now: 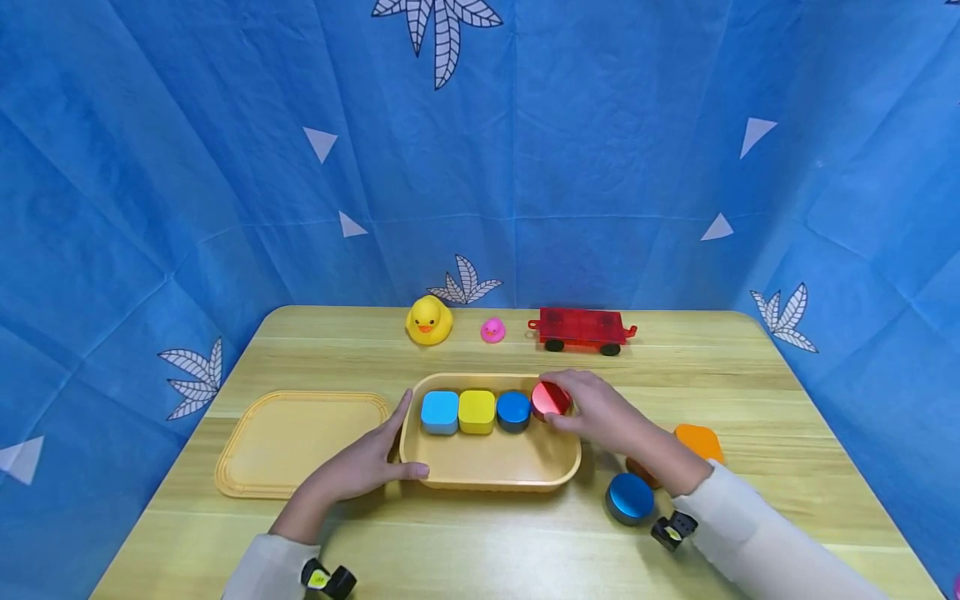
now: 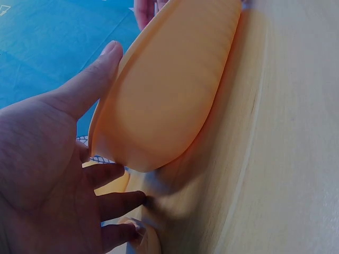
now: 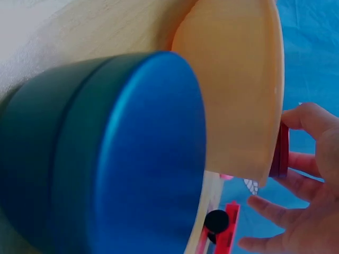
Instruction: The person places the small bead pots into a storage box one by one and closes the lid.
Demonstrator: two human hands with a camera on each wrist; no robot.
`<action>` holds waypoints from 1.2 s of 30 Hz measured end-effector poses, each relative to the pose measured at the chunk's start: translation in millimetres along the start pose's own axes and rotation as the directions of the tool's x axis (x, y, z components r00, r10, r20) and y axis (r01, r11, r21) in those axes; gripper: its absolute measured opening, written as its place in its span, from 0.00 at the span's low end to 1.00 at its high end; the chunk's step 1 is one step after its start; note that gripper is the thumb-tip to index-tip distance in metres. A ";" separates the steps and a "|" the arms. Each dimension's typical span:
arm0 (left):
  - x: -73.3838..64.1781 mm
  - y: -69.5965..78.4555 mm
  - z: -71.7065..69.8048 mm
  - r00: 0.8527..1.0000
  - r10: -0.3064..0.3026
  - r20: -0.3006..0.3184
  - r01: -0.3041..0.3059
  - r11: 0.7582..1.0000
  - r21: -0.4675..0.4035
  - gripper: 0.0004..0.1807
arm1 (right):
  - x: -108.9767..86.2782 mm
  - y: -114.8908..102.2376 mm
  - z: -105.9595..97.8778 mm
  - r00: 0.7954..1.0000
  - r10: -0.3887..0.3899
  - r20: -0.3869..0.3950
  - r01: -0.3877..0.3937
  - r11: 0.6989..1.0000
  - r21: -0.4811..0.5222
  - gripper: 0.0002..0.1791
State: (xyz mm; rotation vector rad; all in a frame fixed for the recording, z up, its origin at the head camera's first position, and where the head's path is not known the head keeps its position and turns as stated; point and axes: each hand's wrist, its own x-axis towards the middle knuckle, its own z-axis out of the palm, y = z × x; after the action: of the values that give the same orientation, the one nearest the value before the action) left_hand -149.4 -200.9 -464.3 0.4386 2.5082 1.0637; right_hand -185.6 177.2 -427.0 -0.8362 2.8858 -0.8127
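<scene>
My right hand [image 1: 596,408] pinches a round red block [image 1: 550,401] between thumb and fingers at the right end of a tan tray [image 1: 487,476]. In the right wrist view, the red block [image 3: 280,153] shows at the tray's rim. Left of it, a round blue block [image 1: 513,412], a square yellow block [image 1: 477,412] and a square light-blue block [image 1: 439,412] stand in a row inside the tray. My left hand [image 1: 363,462] spans the tray's left end. In the left wrist view, its thumb touches the rim and its fairly straight fingers spread beside the outer wall.
A tan lid [image 1: 300,446] lies left of the tray. Under my right forearm are another blue round block [image 1: 630,498], an orange block [image 1: 699,442] and a partly hidden brown one [image 1: 642,472]. A yellow duck [image 1: 430,320], pink duck [image 1: 492,330] and red wagon [image 1: 581,327] line the back.
</scene>
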 end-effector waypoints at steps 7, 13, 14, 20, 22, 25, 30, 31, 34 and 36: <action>-0.6 1.2 -0.6 1.000 -0.011 0.005 0.011 1.000 -0.007 0.65 | 2.1 2.3 8.3 0.999 -0.027 0.017 0.028 0.999 -0.019 0.32; -0.4 0.9 0.0 1.000 -0.019 0.007 0.019 1.000 -0.013 0.65 | 1.9 3.2 16.8 0.998 -0.004 0.065 0.006 0.999 -0.035 0.31; -0.2 0.9 0.2 1.000 -0.018 0.007 0.018 1.000 -0.012 0.65 | 1.9 3.4 18.0 0.997 0.000 0.071 0.002 0.999 -0.036 0.31; 0.4 0.8 0.0 1.000 -0.010 0.007 0.010 1.000 -0.010 0.66 | 2.4 1.5 19.8 0.992 0.038 0.116 -0.034 0.999 -0.031 0.32; 0.4 0.9 -0.1 1.000 -0.014 0.007 0.014 1.000 -0.012 0.66 | 2.4 0.3 19.3 0.991 0.040 0.124 -0.036 0.999 -0.037 0.33; 0.4 1.4 0.1 1.000 -0.022 0.008 0.022 1.000 -0.012 0.66 | 2.3 -1.0 19.8 0.992 0.037 0.117 -0.031 0.998 -0.053 0.34; 0.2 2.5 0.1 1.000 -0.023 0.009 0.023 1.000 -0.015 0.65 | 1.1 -2.2 21.4 0.995 0.044 0.088 -0.039 0.998 -0.058 0.35; 0.1 2.6 0.1 1.000 -0.023 0.009 0.023 1.000 -0.015 0.65 | 1.1 -2.3 21.8 0.996 0.042 0.081 -0.038 0.998 -0.059 0.35; 0.2 2.5 0.1 1.000 -0.021 0.011 0.021 1.000 -0.015 0.65 | 0.7 -1.6 23.4 0.998 0.032 0.057 -0.028 0.997 -0.066 0.35; 0.4 2.1 0.2 1.000 -0.020 0.011 0.020 1.000 -0.013 0.65 | 0.7 -1.3 24.1 0.999 0.026 0.044 -0.022 0.997 -0.071 0.35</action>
State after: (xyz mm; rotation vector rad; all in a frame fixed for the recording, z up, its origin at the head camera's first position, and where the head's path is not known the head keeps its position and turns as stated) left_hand -149.4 -199.2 -463.0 0.4140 2.4897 1.0668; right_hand -181.5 164.4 -447.1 -0.8131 2.8942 -0.6851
